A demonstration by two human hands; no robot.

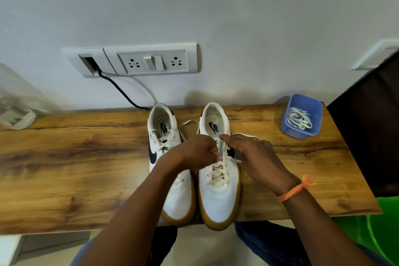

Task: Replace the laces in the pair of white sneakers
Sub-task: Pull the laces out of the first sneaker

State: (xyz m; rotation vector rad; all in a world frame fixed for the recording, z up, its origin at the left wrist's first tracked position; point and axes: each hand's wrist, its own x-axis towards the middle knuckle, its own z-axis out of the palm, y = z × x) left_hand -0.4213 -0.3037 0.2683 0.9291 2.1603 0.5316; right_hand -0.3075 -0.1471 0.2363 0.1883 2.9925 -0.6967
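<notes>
Two white sneakers with tan soles stand side by side on the wooden table (75,168), toes toward me. The left sneaker (164,136) is laced and partly hidden by my left forearm. Over the upper eyelets of the right sneaker (218,192), both hands work at its white lace (218,176). My left hand (197,151) is curled and pinches the lace at the tongue. My right hand (250,153) pinches the lace on the other side. Loose lace ends (187,124) trail on the table behind the hands.
A blue plastic tub (302,134) holding spare white laces stands at the table's back right. A dark screen (371,127) rises at the right edge. A wall socket panel (151,61) with a black cable is behind. A clear plastic bag (15,114) lies back left.
</notes>
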